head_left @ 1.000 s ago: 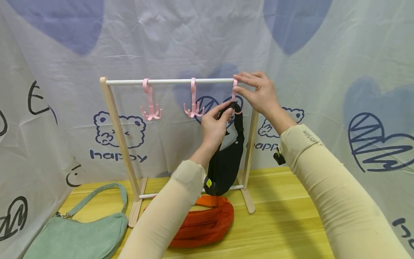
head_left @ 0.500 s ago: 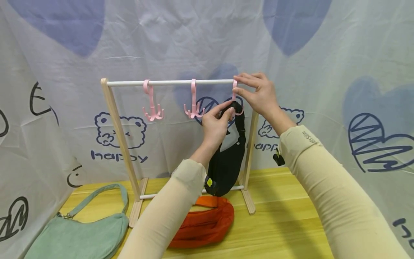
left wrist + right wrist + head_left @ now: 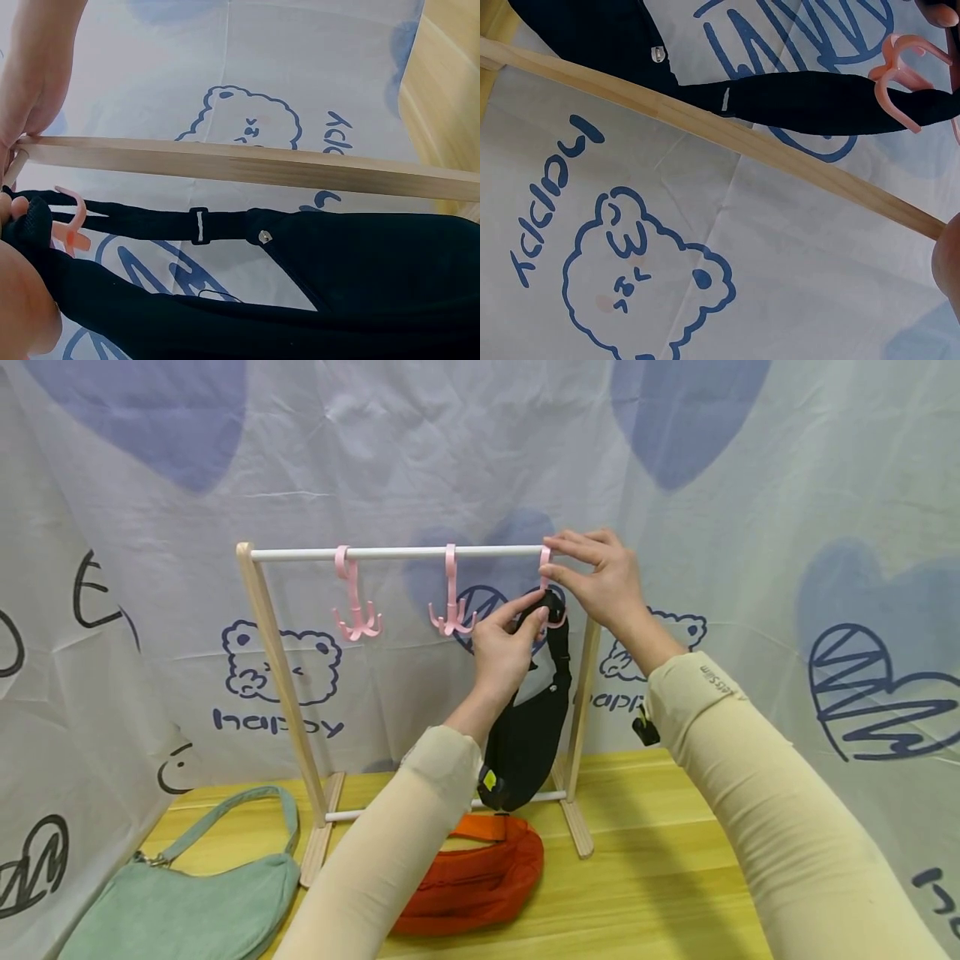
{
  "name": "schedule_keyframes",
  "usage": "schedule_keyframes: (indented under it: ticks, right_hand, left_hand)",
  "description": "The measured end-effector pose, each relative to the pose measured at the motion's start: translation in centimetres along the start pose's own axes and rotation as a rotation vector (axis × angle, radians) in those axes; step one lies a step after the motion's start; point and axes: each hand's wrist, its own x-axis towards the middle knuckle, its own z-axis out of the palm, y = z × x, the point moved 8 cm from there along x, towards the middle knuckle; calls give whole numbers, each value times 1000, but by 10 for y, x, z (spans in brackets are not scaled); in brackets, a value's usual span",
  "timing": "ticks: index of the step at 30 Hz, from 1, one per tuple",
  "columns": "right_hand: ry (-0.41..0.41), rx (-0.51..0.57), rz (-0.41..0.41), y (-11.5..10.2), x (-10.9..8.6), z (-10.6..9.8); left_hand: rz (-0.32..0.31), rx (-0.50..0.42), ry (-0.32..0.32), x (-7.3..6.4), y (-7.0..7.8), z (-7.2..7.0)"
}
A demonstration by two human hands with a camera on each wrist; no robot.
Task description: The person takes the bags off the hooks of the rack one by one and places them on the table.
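Observation:
A black shoulder bag (image 3: 527, 735) hangs by its strap (image 3: 150, 219) at the right pink hook (image 3: 71, 225) of a rack. My left hand (image 3: 504, 647) pinches the strap between thumb and fingers, close to the hook's prongs. With thumb and fingertips, my right hand (image 3: 603, 572) grips the top of that same hook where it loops over the white bar (image 3: 397, 552). In the right wrist view the strap passes by the pink prongs (image 3: 900, 79); how much of it sits over a prong is partly hidden by fingers.
Two more pink hooks, a middle one (image 3: 451, 593) and a left one (image 3: 356, 597), hang on the bar. A red-orange waist bag (image 3: 480, 877) lies at the rack's foot. A green handbag (image 3: 187, 902) lies at left on the yellow wood-grain table (image 3: 637, 860). Wooden posts (image 3: 281, 677) hold the bar.
My left hand has shifted slightly up and right with the strap, moving it closer around the hook. My right hand stays on the hook's top.

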Motion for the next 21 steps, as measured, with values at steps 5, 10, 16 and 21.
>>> schedule_keyframes:
  ticks: [5,10,16,21]
  right_hand:
    - [15,-4,-2,1,0,-1]
    - [21,-2,2,1,0,-1]
    - [5,0,26,1,0,-1]
    - [9,1,21,2,-1,-1]
  left_hand:
    - [-2,7,4,1,1,2]
    - [-11,21,-1,1,1,4]
    - [-27,37,-5,1,-1,6]
    - [-23,45,-7,2,-1,7]
